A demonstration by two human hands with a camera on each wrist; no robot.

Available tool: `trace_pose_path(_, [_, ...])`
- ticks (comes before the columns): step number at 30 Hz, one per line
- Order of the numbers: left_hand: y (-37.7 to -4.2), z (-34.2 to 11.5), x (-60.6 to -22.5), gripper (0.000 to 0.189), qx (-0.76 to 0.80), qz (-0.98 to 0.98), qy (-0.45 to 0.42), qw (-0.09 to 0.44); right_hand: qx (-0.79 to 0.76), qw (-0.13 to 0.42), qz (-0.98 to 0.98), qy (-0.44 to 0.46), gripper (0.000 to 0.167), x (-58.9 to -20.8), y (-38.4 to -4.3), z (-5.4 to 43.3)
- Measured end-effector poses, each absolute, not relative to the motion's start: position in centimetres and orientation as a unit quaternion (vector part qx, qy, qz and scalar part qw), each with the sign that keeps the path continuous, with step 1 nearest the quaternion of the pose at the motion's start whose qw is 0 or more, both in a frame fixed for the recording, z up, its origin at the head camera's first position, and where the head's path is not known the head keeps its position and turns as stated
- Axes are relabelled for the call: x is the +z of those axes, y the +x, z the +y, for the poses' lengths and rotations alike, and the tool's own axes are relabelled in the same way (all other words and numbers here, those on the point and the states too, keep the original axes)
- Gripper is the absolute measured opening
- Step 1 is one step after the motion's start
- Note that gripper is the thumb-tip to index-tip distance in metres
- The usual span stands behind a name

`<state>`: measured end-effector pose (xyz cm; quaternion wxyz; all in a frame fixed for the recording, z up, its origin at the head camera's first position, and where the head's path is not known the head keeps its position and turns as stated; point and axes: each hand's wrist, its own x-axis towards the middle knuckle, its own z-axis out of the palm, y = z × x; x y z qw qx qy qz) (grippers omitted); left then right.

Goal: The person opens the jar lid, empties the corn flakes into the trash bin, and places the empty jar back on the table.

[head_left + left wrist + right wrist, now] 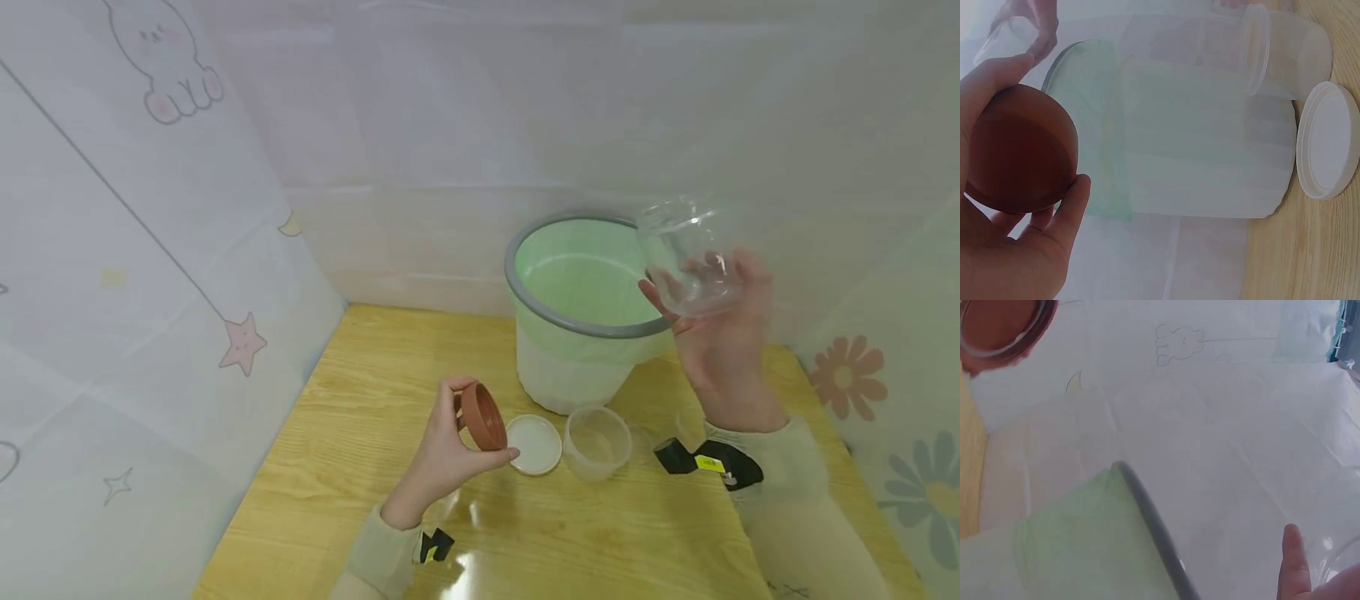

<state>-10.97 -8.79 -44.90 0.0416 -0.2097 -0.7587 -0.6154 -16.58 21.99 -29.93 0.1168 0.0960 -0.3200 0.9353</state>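
Note:
My left hand (pixel 438 454) grips a reddish-brown round lid (pixel 483 417) by its edge, thumb on one side and fingers on the other. In the left wrist view the lid (pixel 1022 150) shows its flat face. Up at the right, my right hand (pixel 723 358) holds a clear plastic jar (pixel 686 258) beside the rim of a pale green and white bin (pixel 558 358). In the right wrist view only part of the right hand (pixel 1297 569) shows, at the lower right corner, with the jar mostly cut off.
On the wooden table (pixel 360 450) before the bin lie a white round lid (pixel 534 446) and a translucent round tub (pixel 597 442). The bin has a grey rim. A printed white sheet (pixel 450 150) hangs behind and at both sides.

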Motion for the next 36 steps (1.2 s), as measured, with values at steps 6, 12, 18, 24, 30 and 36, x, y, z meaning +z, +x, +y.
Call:
trace_pose_path(6, [-11.0,-8.9,-44.9,0.092,-0.614,-0.761,-0.205,0.045,0.969,0.078,-0.230,0.050,0.049,-29.2,-16.1,22.3])
trace_pose_path(12, [-11.1,-9.1,-44.9,0.091,-0.616,-0.760,-0.202,0.043,0.972,0.037,-0.224,0.058,0.052,-29.3,-15.9,21.9])
trace_pose_path(18, [-11.0,-9.4,-44.9,0.091,-0.617,-0.760,-0.197,0.053,0.964,0.011,-0.230,0.137,0.058,-29.8,-15.7,21.0])
trace_pose_path(24, [-11.2,-10.2,-44.6,0.093,-0.619,-0.759,-0.188,0.069,0.961,-0.009,-0.208,0.183,0.054,-29.8,-15.5,20.3])
trace_pose_path(30, [-11.3,-11.3,-44.4,0.094,-0.618,-0.764,-0.165,0.086,0.941,0.008,-0.270,0.203,0.042,-30.1,-15.2,19.6])
trace_pose_path(36, [-11.7,-12.3,-44.5,0.098,-0.603,-0.776,-0.144,0.119,0.900,0.025,-0.337,0.275,0.036,-30.9,-15.0,18.5])
